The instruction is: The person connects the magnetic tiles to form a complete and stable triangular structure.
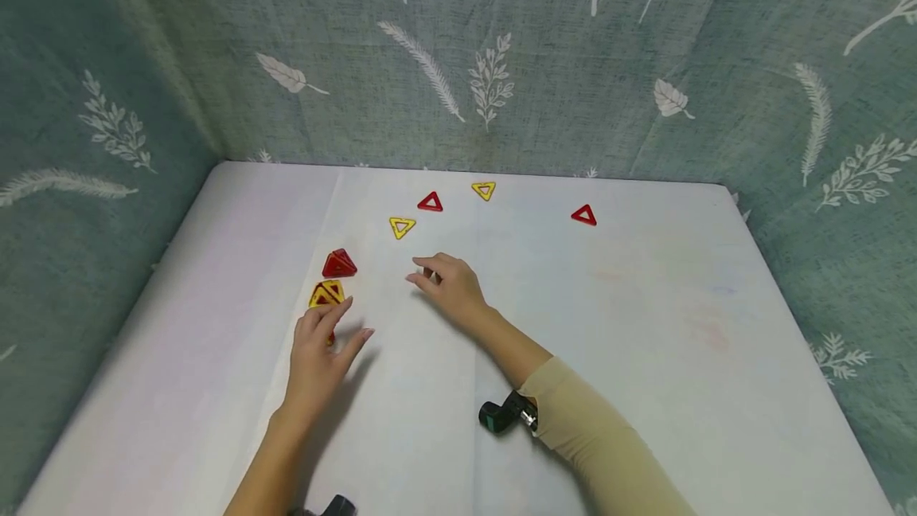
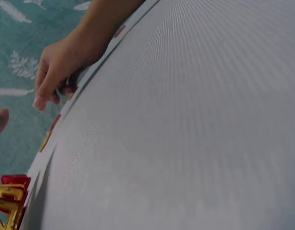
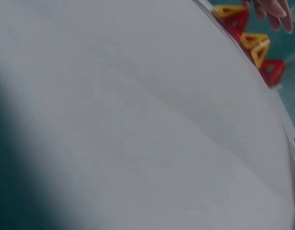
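Observation:
My left hand (image 1: 315,361) hovers beside a row of triangular frame pieces on the left, thumb and fingers spread apart, holding nothing visible. Just past its fingertips stands a yellow pyramid-like group of triangles (image 1: 327,290). Behind that is a red group of triangles (image 1: 339,267). A red piece (image 1: 331,338) shows partly under the hand, mostly hidden. My right hand (image 1: 453,287) is over the middle of the table, a gap between thumb and loosely bent fingers, with nothing seen in it. In the right wrist view, red triangles (image 3: 274,72) and yellow triangles (image 3: 255,42) stand upright, leaning together.
Flat on the white table (image 1: 609,341) lie a yellow triangle (image 1: 402,234), a red triangle (image 1: 431,208), another yellow triangle (image 1: 484,197) and a red triangle (image 1: 591,220) farther right. Green leaf-patterned cloth (image 1: 344,126) borders the table's back and sides.

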A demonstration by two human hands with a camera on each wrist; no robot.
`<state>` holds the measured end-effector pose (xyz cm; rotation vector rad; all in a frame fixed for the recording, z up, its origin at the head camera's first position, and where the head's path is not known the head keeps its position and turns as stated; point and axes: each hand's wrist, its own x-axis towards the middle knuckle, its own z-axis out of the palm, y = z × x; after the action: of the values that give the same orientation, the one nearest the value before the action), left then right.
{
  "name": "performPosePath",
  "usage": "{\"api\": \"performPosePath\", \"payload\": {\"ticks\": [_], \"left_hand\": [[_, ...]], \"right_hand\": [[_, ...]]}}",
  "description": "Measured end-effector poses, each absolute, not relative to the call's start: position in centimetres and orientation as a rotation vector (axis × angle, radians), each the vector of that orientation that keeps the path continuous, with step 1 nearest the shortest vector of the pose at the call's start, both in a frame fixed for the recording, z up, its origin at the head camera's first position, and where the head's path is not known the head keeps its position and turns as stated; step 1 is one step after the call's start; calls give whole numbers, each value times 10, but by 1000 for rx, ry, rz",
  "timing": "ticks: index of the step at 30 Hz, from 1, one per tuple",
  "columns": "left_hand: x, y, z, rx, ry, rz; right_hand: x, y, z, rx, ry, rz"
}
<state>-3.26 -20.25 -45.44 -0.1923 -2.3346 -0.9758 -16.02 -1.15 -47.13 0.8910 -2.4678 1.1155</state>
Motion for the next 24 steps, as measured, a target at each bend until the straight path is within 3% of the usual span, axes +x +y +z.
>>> {"api": "performPosePath", "payload": {"ticks": [13,24], "left_hand": [[-74,-174,-447,-73,-2415,-1139],[-116,-143,-470,284,-2549,-1189]], "right_hand": [[-193,1,-468,782,-2547,1060],[-210,8,-477,663,-2568,1133]]}}
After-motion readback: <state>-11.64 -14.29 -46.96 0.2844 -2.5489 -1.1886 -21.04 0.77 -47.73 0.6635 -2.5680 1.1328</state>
